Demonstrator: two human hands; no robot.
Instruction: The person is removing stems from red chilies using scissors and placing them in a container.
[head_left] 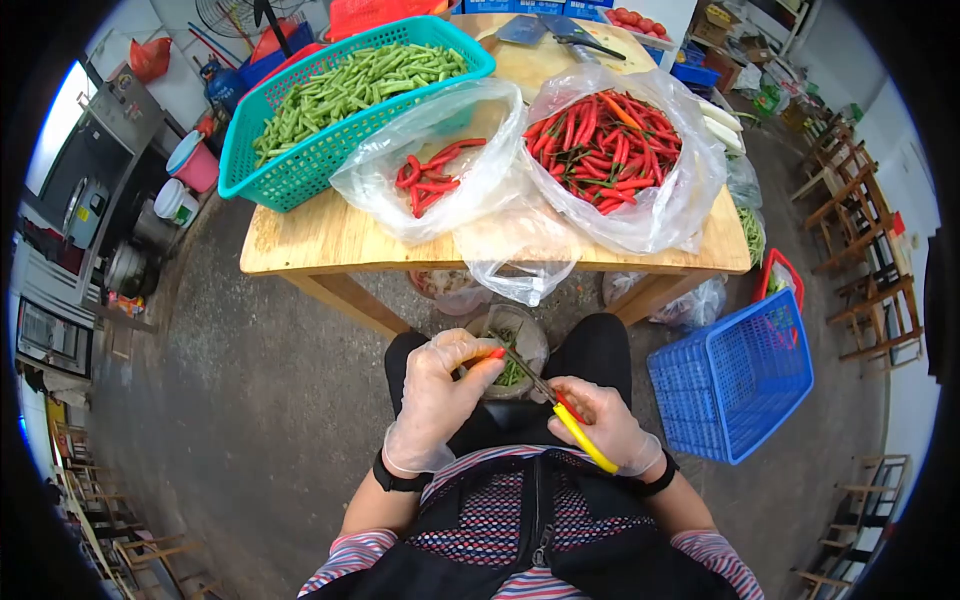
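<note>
Pinching a small red chilli pepper (487, 356) in our gloved left hand (432, 400), we grip yellow-handled scissors (575, 432) in our right hand (612, 425), blades just beside the pepper, near the wooden counter (330, 245).

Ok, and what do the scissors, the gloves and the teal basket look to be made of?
Scissors in the right hand: dark metal-looking blades, glossy yellow handles, probably plastic. Gloves, as on the left hand holding a chilli: thin clear plastic film, wrinkled, skin showing through. Teal basket: likely moulded plastic, uniform lattice wall, slight sheen.
</note>
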